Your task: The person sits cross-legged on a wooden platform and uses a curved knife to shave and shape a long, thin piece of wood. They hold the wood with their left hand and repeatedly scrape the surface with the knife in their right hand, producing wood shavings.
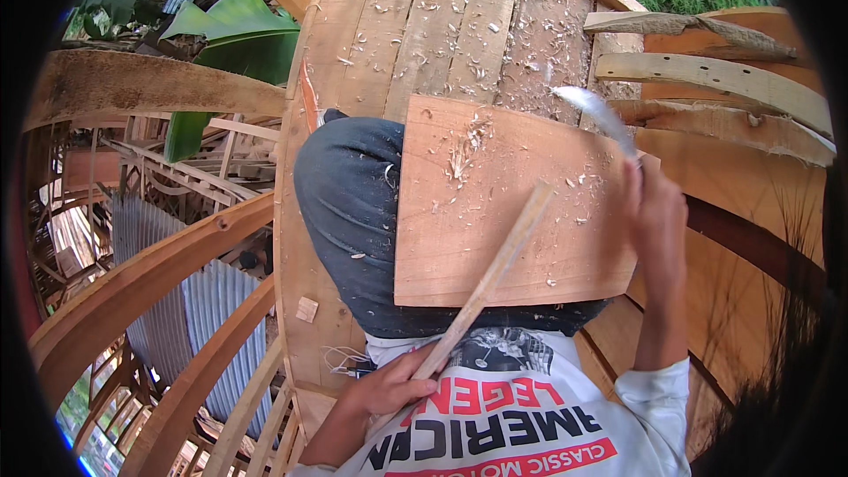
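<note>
**Stick part-shaved over a lap board**

A thin wooden stick (495, 269) is laid slanting across a flat board (512, 212) that is rested on the lap, on dark trousers (349, 212). Its lower end is gripped by the left hand (384, 384), fingers closed round it. A curved blade (601, 115) is raised in the right hand (655, 212), whose grip is wrapped round the handle. Pale shavings (464, 155) are scattered over the board and the plank deck (442, 26) beyond, so some paring is judged done; the stick looks pale and straight, its finish unclear.
</note>
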Motion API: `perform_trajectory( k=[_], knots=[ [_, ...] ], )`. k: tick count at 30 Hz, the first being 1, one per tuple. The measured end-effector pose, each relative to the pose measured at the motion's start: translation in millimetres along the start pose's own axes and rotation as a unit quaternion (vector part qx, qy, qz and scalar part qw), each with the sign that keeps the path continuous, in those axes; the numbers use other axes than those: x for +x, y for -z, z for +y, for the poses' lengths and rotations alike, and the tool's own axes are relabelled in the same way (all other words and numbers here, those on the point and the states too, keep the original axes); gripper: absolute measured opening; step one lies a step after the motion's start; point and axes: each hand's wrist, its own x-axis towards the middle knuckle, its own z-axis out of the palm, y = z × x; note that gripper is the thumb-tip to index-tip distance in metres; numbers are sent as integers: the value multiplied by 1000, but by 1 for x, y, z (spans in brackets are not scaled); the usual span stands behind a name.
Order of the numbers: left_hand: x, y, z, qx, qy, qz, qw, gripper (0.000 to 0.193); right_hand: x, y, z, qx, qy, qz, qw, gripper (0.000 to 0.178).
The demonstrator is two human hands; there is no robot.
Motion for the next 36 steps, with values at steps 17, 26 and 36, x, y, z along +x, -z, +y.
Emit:
perform_trajectory(
  k=[17,26,36],
  knots=[
    [4,-6,22,37,29,32,998,61,-57,19,-42,183,209,-160,947,32],
    [3,-8,10,113,-68,44,990,58,22,28,26,71,-132,-18,989,34],
    [3,12,3,-99,34,-42,994,56,-55,36,-45,202,151,-157,955,27]
  ],
)
